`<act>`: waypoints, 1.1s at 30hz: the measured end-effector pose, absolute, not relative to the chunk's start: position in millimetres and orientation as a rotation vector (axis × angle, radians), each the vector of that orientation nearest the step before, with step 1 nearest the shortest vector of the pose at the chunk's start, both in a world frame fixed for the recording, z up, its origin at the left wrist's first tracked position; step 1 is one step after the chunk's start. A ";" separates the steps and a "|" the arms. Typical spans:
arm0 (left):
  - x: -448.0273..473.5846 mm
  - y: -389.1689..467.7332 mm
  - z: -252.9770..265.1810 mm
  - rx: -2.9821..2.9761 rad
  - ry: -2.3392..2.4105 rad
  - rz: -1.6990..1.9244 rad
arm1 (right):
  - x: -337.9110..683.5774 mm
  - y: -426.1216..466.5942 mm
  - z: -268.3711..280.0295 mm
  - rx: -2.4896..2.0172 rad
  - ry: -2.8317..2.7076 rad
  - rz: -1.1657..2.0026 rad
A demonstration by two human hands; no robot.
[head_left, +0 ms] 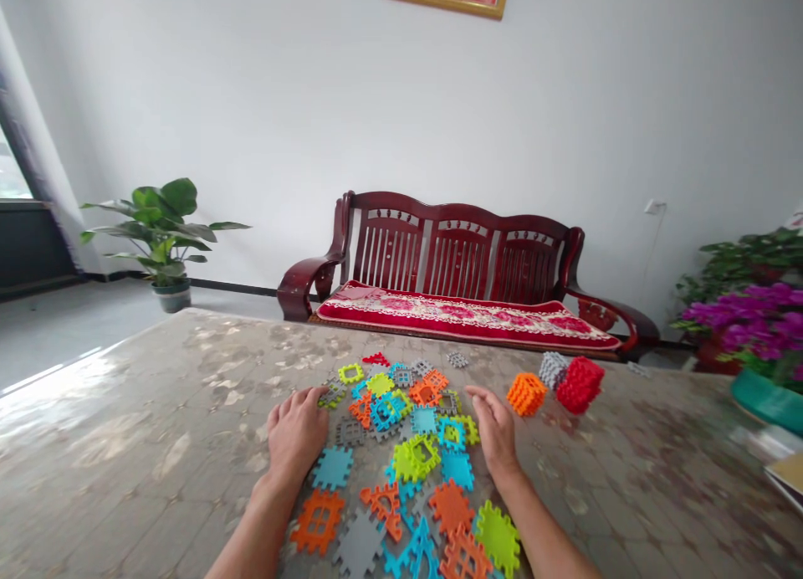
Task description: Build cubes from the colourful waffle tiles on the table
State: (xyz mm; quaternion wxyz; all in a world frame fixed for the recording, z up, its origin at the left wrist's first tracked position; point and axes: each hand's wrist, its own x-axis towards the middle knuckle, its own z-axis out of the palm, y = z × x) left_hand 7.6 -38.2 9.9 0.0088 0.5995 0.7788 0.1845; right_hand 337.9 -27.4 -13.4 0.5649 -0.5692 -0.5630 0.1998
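Observation:
My left hand rests on the table at the left side of a spread of plastic interlocking tiles, its fingers stretched forward and its palm down. On the far side of the spread, my right hand stands on its edge with the fingers extended and nothing in them. Between the hands lie loose green tiles, blue tiles, orange tiles and grey tiles, several overlapping. A blue square tile is close to my left wrist. Nearer me are an orange window tile and a green square tile.
Right of my right hand stand an orange block stack, a grey stack and a red stack. A teal flowerpot sits at the table's right. Behind the patterned table is a wooden bench.

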 end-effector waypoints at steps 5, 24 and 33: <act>7.6 -37.9 11.7 1.863 2.432 0.524 | 360.3 -33.4 -12.0 -1.480 -1.120 0.210; 6.8 -37.0 14.6 1.864 2.418 0.493 | 409.5 -41.5 -23.8 -1.896 -0.807 -0.092; 6.2 -35.9 13.3 1.856 2.425 0.471 | 417.1 -27.8 -0.4 -2.394 -1.001 -0.101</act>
